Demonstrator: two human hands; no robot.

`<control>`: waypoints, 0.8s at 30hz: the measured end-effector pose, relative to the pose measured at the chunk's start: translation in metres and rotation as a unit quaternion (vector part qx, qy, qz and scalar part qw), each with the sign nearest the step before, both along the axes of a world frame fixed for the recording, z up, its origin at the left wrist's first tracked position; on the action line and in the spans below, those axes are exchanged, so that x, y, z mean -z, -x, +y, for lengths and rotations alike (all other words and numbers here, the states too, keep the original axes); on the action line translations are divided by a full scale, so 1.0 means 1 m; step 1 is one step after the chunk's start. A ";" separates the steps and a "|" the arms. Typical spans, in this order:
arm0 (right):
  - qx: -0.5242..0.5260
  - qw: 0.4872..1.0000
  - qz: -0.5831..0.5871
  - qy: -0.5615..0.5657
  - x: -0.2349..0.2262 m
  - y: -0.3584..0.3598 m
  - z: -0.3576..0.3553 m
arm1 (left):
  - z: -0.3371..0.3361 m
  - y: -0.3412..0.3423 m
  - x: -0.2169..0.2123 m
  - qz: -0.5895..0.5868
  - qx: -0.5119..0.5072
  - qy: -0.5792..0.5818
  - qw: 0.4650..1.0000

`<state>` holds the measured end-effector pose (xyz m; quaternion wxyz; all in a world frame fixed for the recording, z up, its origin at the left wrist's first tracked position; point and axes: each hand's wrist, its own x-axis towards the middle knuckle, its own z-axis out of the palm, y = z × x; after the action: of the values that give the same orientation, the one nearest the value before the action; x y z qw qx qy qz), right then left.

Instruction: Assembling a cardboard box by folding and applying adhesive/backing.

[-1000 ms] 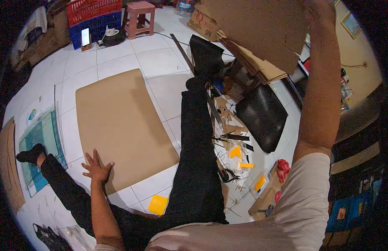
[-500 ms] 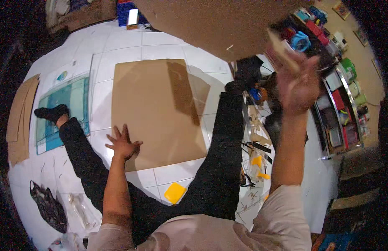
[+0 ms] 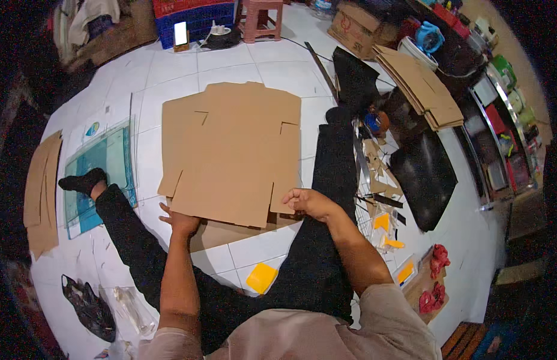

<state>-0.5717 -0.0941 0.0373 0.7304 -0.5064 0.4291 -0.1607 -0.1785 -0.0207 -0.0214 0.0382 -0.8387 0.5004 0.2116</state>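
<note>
Apparent home interior, as I view it remotely: white-tiled floor (image 3: 128, 69), plastic stool (image 3: 250, 25) and crowded household shelving (image 3: 484, 206), with cut cardboard (image 3: 230, 150) handled at floor level.

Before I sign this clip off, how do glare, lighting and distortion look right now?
In the head view, slits in the cut cardboard sheet read clearly; same view, the black sheet shows a soft sheen and the phone screen is washed out to white; head view again, floor tile lines curve and the corners fall dark.
</note>
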 end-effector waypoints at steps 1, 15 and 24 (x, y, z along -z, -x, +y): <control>-0.019 1.000 -0.015 -0.001 0.000 0.000 -0.002 | 0.000 -0.001 0.006 0.000 -0.007 0.027 1.000; -0.042 0.994 -0.055 0.081 0.014 -0.014 -0.003 | 0.033 -0.022 -0.009 0.751 -0.224 0.422 0.457; -0.186 0.976 0.076 0.089 -0.014 -0.036 0.017 | 0.018 0.040 -0.069 0.641 -0.187 0.425 0.611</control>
<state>-0.5361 -0.0775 0.0510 0.6648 -0.6508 0.3663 -0.0206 -0.2188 -0.0025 0.0477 -0.6933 -0.4869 0.2634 0.4615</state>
